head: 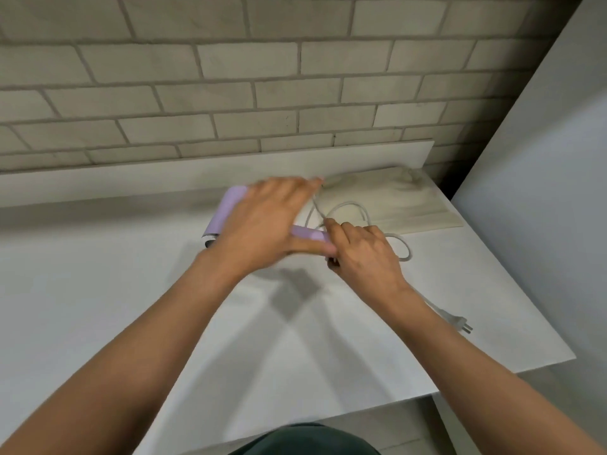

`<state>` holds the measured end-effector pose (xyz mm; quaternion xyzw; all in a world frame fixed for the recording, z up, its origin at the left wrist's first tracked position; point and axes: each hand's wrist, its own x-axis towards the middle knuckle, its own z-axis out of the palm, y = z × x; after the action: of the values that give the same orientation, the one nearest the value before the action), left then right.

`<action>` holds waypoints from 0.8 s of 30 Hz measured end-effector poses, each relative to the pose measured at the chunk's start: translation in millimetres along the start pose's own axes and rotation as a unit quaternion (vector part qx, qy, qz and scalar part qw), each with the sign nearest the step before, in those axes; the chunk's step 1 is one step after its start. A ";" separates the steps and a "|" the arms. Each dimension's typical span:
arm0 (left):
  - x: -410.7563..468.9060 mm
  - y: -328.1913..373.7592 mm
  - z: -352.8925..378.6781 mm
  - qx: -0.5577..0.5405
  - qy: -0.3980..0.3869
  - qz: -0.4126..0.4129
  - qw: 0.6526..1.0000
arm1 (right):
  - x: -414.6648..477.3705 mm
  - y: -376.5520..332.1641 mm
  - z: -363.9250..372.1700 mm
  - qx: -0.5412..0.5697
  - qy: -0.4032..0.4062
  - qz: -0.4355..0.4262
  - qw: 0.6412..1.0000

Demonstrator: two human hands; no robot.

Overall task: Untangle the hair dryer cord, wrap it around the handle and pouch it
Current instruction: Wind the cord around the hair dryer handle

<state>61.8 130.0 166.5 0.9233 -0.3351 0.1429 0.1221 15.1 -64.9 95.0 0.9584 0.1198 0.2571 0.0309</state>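
A lilac hair dryer lies on the white table, its handle pointing right. My left hand lies over the dryer where body and handle meet, fingers reaching to the right and touching the white cord. My right hand is closed at the end of the handle, pinching the cord there. The cord loops loosely beyond my hands and runs under my right wrist to its plug near the table's right edge. A beige cloth pouch lies flat at the back right.
A pale brick wall rises behind a low ledge at the table's back. A white panel stands at the right. The table's front edge runs diagonally at the lower right.
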 end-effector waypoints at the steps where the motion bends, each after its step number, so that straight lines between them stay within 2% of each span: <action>1: -5.0 -8.8 -8.2 -0.037 0.076 -0.058 0.995 | -1.3 2.1 1.1 -0.005 0.009 0.007 1.000; 2: -11.0 -19.2 -14.1 -0.078 0.128 -0.137 0.979 | -3.6 2.6 1.4 -0.008 0.016 0.015 1.000; 3: -15.7 -29.9 -20.2 -0.122 0.141 -0.225 0.956 | -5.3 2.9 2.4 -0.010 0.028 0.017 0.999; 4: -18.9 -43.3 -21.5 -0.173 0.107 -0.307 0.930 | -7.6 2.4 2.1 -0.012 0.040 0.023 0.999; 6: -23.9 -63.5 -19.6 -0.301 -0.037 -0.406 0.862 | -11.8 1.0 1.0 -0.020 0.058 0.029 0.998; 8: -27.4 -74.1 -11.0 -0.446 -0.159 -0.406 0.782 | -19.3 -2.2 -1.0 -0.038 0.064 0.028 0.997; 10: -29.5 -77.0 -2.3 -0.512 -0.209 -0.385 0.739 | -27.1 -6.4 -2.2 -0.049 0.057 0.025 0.997; 15: -29.3 -69.4 18.6 -0.532 -0.190 -0.385 0.730 | -35.8 -9.7 -7.9 -0.036 -0.008 0.027 0.999; 17: -29.0 -68.4 25.3 -0.538 -0.174 -0.395 0.724 | -29.4 -5.8 -24.3 -0.026 -0.096 0.010 0.995; 19: -28.6 -65.8 29.1 -0.545 -0.168 -0.397 0.719 | -18.9 3.0 -47.9 0.025 -0.247 0.024 0.968; 20: -29.3 -63.3 30.3 -0.549 -0.168 -0.397 0.716 | -15.4 10.0 -58.3 0.063 -0.298 0.028 0.952; 24: -31.9 -51.7 32.4 -0.560 -0.168 -0.390 0.711 | -0.9 45.8 -87.4 0.201 -0.411 0.024 0.889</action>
<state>78.0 176.8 118.7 0.7428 0.0216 -0.2893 0.6034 -19.6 -109.7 175.7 0.9667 0.1224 -0.1884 -0.1226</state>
